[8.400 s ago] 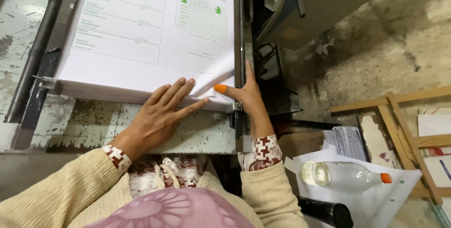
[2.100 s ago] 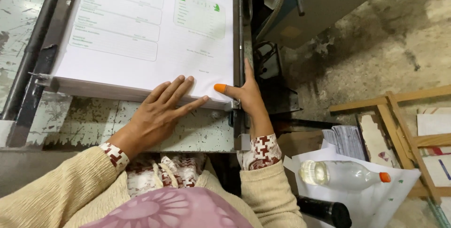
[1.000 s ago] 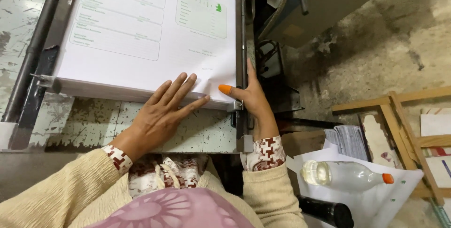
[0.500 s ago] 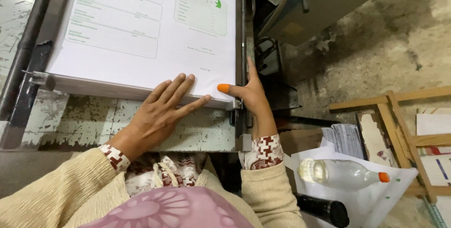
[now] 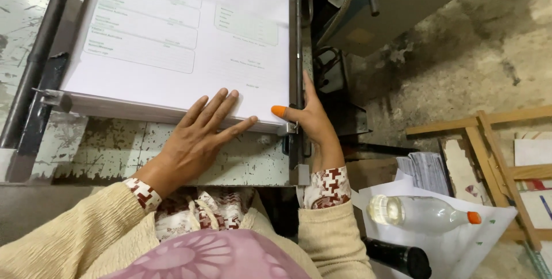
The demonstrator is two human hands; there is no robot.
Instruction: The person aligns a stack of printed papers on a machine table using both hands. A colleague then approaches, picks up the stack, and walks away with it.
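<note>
Paper stack on the desk, both hands at its near edge

The paper stack (image 5: 184,43) lies on the desk (image 5: 115,152); the left hand (image 5: 198,135) rests flat on its near edge, the right hand (image 5: 310,121) at its right corner beside the side rail (image 5: 297,54). Right of the desk, a bottle (image 5: 420,213) lies on a loose sheet (image 5: 460,250), before a wooden frame (image 5: 489,135).

paper stack (image 5: 184,54) cut off at top edge, its print blurred, black bottle (image 5: 399,256) partly hidden
</note>
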